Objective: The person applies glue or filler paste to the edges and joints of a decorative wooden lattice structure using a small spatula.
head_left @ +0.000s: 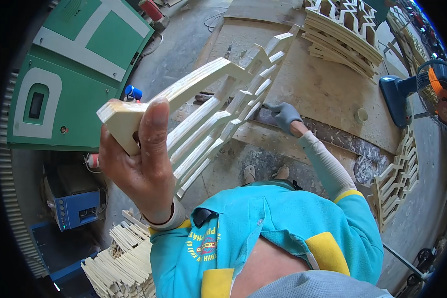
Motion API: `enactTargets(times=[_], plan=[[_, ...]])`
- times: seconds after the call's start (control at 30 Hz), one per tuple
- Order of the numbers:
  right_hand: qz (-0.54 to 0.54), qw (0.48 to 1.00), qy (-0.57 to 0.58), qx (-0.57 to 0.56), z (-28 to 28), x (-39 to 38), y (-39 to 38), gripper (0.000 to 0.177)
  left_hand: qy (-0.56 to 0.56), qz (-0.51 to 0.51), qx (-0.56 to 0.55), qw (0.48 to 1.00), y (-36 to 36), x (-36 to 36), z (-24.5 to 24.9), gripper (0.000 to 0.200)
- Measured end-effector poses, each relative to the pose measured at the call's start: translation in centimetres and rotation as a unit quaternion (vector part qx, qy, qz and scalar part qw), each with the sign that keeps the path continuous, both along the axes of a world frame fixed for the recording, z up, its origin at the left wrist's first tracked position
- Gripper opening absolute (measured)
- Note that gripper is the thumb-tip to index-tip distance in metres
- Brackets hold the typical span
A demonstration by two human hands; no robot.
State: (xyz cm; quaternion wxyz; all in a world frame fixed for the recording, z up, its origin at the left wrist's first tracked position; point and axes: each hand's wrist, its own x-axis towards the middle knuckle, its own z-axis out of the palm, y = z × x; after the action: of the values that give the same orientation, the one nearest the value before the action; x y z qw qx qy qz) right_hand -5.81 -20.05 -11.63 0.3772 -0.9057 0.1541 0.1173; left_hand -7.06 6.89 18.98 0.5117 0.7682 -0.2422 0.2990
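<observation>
My left hand point(146, 154) is bare and closed around the near end of a pale wooden lattice frame point(218, 116), its thumb pressed on the wood. The frame is made of zigzag strips and slants up and away over the workbench. My right hand point(284, 117) wears a grey glove, with its fingers bent in beside the frame's lower right edge. Its fingertips come close to that edge; what they hold, if anything, is too small to make out.
The workbench point(328, 104) carries a stack of zigzag wooden pieces point(340, 37). A blue fan point(395, 99) stands right, above another leaning lattice point(397, 174). A green machine cabinet point(79, 111), a blue device point(79, 208) and piled wood strips point(119, 263) are left.
</observation>
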Motion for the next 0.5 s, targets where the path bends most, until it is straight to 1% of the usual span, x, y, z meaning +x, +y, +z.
enactTargets(times=[0.07,0.17,0.27,0.3,0.37,0.4,0.47,0.5], plan=[[-0.001,0.995,-0.012,0.101,-0.1,-0.5,-1.2,0.044,-0.002,0.011,0.002,1.000,-0.1,0.0,-0.1,0.029],[-0.034,0.983,-0.112,0.144,-3.3,0.1,-1.1,0.045,-0.005,0.016,-0.006,1.000,-0.4,0.1,-0.2,0.030],[-0.037,0.993,-0.092,0.070,-4.5,0.7,-0.3,0.046,0.002,0.013,0.013,1.000,-0.1,-0.1,0.0,0.029],[-0.034,0.997,-0.053,0.036,-3.7,0.8,-0.1,0.048,0.001,-0.003,0.018,1.000,0.0,-0.1,-0.1,0.030],[-0.049,0.978,0.005,0.201,-2.7,0.4,-1.3,0.046,-0.010,-0.039,0.022,0.999,0.1,0.1,-0.2,0.031],[-0.058,0.958,0.030,0.280,-2.0,0.1,-1.8,0.045,0.007,-0.026,0.037,0.999,0.2,0.1,0.1,0.030],[0.014,0.931,-0.065,0.358,-0.6,-1.4,-1.2,0.039,0.033,-0.007,0.065,0.997,0.4,-0.2,0.7,0.028],[0.012,0.945,-0.084,0.316,0.0,-2.3,-0.6,0.036,0.017,-0.002,0.071,0.997,0.4,0.1,0.6,0.025]])
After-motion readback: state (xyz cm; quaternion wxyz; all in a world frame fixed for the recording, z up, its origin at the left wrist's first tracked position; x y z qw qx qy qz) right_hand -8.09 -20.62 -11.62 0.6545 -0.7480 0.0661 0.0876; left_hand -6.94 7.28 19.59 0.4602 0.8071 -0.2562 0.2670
